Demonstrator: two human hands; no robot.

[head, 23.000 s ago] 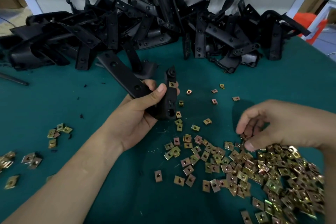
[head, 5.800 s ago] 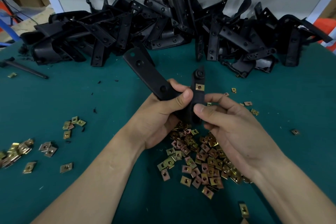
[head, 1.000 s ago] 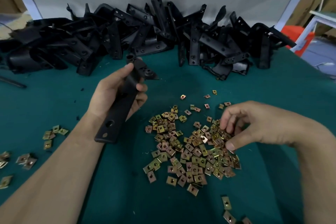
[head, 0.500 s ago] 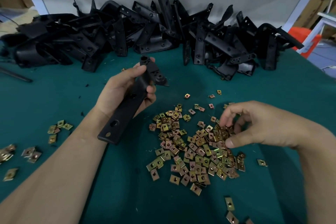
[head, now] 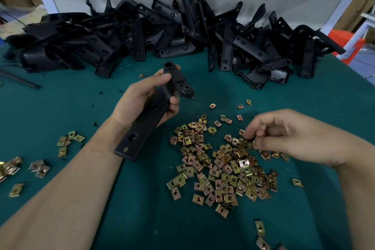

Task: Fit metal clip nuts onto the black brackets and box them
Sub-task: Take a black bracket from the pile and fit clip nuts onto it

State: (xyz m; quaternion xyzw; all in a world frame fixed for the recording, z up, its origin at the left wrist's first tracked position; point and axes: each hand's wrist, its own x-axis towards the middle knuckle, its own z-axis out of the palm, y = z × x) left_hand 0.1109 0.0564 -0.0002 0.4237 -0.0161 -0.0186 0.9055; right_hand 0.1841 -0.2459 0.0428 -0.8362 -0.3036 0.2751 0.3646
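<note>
My left hand grips a long black bracket above the green table, its drilled flat end pointing toward me and its shaped head up by my fingertips. No clip nut shows on it. A spread heap of brass-coloured clip nuts lies on the table at centre right. My right hand hovers over the heap's far right side, thumb and fingers pinching a clip nut among the others.
A large pile of black brackets runs along the back of the green table. Smaller groups of clip nuts lie at the left. A dark rod lies at the far left. An orange crate stands beyond the right corner.
My left hand has lifted the bracket slightly and turned its head more upright. My right hand's fingers have closed on a nut at the heap's edge.
</note>
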